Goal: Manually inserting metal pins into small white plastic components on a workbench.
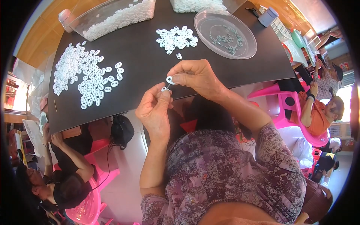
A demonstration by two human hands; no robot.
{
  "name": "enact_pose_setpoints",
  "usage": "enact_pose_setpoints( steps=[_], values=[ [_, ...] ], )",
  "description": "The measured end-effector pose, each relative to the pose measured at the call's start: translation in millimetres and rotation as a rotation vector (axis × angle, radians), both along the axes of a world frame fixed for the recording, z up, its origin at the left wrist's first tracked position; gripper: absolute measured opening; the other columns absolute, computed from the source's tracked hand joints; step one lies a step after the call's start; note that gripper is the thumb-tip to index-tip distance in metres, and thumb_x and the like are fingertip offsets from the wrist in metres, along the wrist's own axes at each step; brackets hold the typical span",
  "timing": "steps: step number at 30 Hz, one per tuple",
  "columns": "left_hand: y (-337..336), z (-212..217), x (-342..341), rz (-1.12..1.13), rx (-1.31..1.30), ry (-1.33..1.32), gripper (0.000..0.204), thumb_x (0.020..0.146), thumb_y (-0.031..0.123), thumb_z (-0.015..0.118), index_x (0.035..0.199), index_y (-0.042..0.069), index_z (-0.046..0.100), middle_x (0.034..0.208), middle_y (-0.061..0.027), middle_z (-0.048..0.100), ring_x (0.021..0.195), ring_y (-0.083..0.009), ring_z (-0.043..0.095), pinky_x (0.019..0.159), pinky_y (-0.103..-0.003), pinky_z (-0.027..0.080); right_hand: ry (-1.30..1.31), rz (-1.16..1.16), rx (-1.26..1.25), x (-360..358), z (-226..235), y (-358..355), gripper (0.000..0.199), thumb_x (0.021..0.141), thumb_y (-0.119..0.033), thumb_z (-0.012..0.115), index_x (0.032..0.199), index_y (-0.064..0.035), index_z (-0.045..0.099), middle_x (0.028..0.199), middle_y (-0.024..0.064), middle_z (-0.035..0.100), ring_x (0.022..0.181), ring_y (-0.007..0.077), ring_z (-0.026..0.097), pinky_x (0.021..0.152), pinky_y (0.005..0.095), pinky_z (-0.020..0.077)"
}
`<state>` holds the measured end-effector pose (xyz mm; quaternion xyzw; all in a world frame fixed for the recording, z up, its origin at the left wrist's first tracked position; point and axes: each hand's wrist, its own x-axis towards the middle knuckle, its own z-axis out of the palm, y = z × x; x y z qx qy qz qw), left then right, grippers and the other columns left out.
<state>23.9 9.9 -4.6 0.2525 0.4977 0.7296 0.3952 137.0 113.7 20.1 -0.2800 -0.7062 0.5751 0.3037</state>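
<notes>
Small white oval ring [170, 79] pinched in right hand [195, 77] fingertips, above black table [142, 52] near edge, tiny white piece [164, 89] gripped by left hand [154, 108] at 7 o'clock, touching, heap of white rings [84, 75] at 9 o'clock, clear lid [225, 34] at 1 o'clock.

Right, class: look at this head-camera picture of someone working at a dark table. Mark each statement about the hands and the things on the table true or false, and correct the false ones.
1. The right hand pinches a small white oval piece. True.
2. The left hand rests flat on the table. False: it is raised, holding a small part at its fingertips.
3. The clear round dish is full of white pieces. False: it holds a few small grey metal parts.
4. The big pile of white pieces lies left of both hands. True.
</notes>
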Motion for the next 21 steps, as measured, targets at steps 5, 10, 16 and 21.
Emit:
enact_pose_setpoints(
  steps=[5, 10, 16, 21],
  values=[
    [-0.3, 0.5, -0.3, 0.006, -0.008, 0.017, 0.016, 0.082, -0.003, 0.059, 0.098, -0.006, 0.061, 0.073, -0.0042, 0.060, 0.063, -0.0079, 0.055, 0.053, -0.019, 0.046, -0.046, -0.005, -0.003, -1.4, 1.2, -2.4, 0.011, 0.082, -0.004, 0.062, 0.091, 0.0015, 0.065, 0.078, 0.0014, 0.063, 0.072, 0.0046, 0.055, 0.063, 0.0184, 0.0446],
    [-0.1, -1.0, 0.6, 0.015, -0.011, 0.048, 0.015, 0.082, -0.003, 0.059, 0.097, -0.006, 0.062, 0.073, -0.0038, 0.060, 0.063, -0.0075, 0.055, 0.052, -0.019, 0.046, 0.014, -0.044, 0.022, -3.5, -1.9, -5.5, 0.010, 0.078, -0.005, 0.062, 0.083, 0.0034, 0.065, 0.071, 0.0018, 0.062, 0.067, 0.0043, 0.053, 0.059, 0.0210, 0.0435],
    [-0.8, -2.1, 0.0, 0.024, -0.009, 0.042, 0.015, 0.082, -0.003, 0.059, 0.097, -0.006, 0.062, 0.073, -0.0045, 0.060, 0.062, -0.0077, 0.056, 0.052, -0.019, 0.046, 0.022, -0.056, 0.048, -4.1, -1.5, -7.3, 0.010, 0.079, -0.005, 0.061, 0.083, 0.0035, 0.065, 0.069, 0.0009, 0.060, 0.065, 0.0038, 0.051, 0.056, 0.0207, 0.0414],
    [-1.9, -0.9, -0.2, 0.012, -0.015, 0.010, 0.016, 0.082, -0.003, 0.059, 0.097, -0.006, 0.061, 0.073, -0.0057, 0.061, 0.062, -0.0084, 0.056, 0.052, -0.019, 0.046, -0.060, -0.013, 0.016, 0.1, -0.8, -5.1, 0.012, 0.083, -0.005, 0.061, 0.091, 0.0030, 0.065, 0.079, 0.0025, 0.063, 0.075, 0.0058, 0.056, 0.067, 0.0202, 0.0465]
  ],
)
